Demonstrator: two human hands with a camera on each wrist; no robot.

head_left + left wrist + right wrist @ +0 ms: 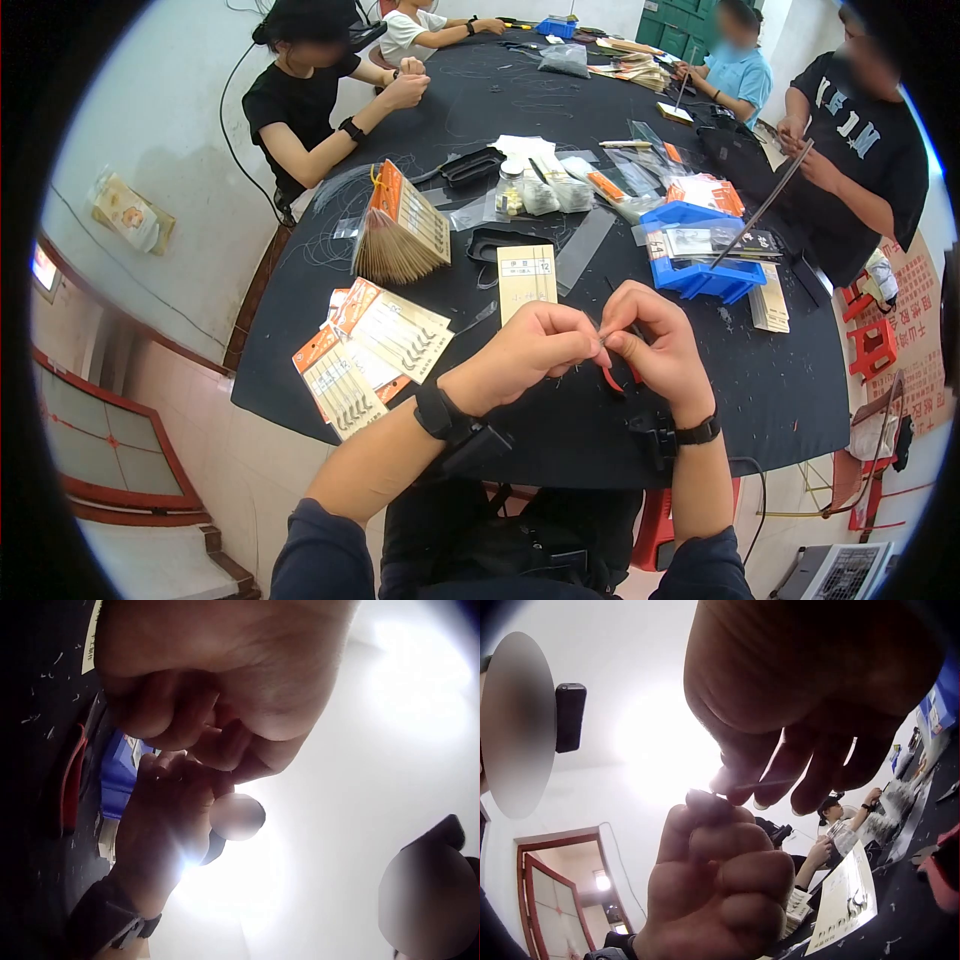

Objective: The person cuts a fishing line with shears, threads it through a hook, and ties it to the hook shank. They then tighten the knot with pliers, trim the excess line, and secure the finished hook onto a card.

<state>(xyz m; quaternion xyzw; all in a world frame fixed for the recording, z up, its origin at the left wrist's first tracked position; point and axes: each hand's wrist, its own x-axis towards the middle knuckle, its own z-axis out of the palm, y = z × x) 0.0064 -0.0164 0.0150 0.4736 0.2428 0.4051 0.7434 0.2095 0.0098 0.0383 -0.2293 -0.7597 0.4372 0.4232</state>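
Note:
Above the near part of the black table, the left hand (pixel 525 350) and right hand (pixel 660 350) meet at their fingertips. A thin pale strand (pixel 765 783) runs between them in the right wrist view, pinched by the left hand (pixel 716 881) with its other fingers curled. The right hand (pixel 810 682) pinches it with thumb and index finger, the other fingers loosely bent. What lies within the fingertips is hidden. Below the hands lies a red-handled tool (pixel 613 382), its handle (pixel 73 780) also showing in the left wrist view. A cream card (pixel 527 272) lies beyond the hands.
Cards with hooks (pixel 400 335) lie at left, near a standing bundle of cards (pixel 405 235). A blue bin (pixel 700 270) holding packets and a long rod stands at right. Plastic bags, a jar (pixel 510 190) and black trays (pixel 472 167) lie farther back. Several people work around the table.

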